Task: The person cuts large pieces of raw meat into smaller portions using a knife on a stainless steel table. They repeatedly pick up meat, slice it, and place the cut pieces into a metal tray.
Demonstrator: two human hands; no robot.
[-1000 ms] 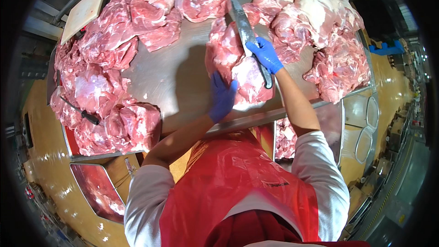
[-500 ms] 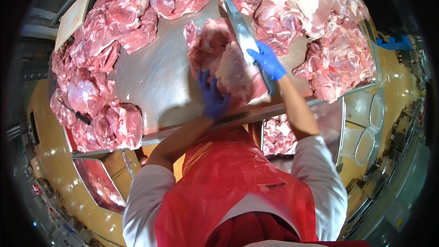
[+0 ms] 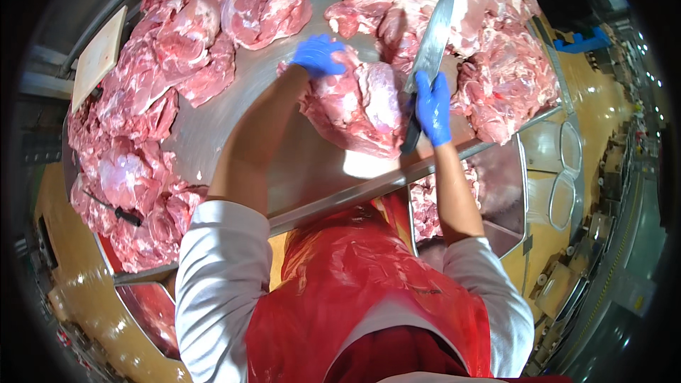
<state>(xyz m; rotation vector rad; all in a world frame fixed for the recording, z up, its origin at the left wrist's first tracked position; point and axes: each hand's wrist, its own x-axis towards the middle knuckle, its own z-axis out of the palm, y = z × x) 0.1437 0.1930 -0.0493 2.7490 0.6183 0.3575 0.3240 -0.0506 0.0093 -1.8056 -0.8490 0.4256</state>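
Observation:
A large piece of raw meat [image 3: 351, 103] lies on the metal table [image 3: 284, 184] in front of me, pink with a whitish patch on its right half. My left hand [image 3: 319, 55], in a blue glove, grips its far left edge with bent fingers; some fingertips are hidden. In my gloved right hand [image 3: 433, 108] is a long knife [image 3: 435, 32], tilted with its tip pointing away from me. The blade passes just right of the piece, and the dark handle shows below my fingers.
Heaps of raw meat cover the table's left side [image 3: 120, 163] and far right [image 3: 507, 78]. Another knife [image 3: 117, 209] lies on the left heap. A pale board [image 3: 99, 57] stands at the far left. Below the front edge, a metal bin [image 3: 500, 184] holds meat pieces.
My left hand has moved from the near edge of the meat to its far left edge. The piece now shows another face. My right hand has shifted right with the knife, lifting it off the meat.

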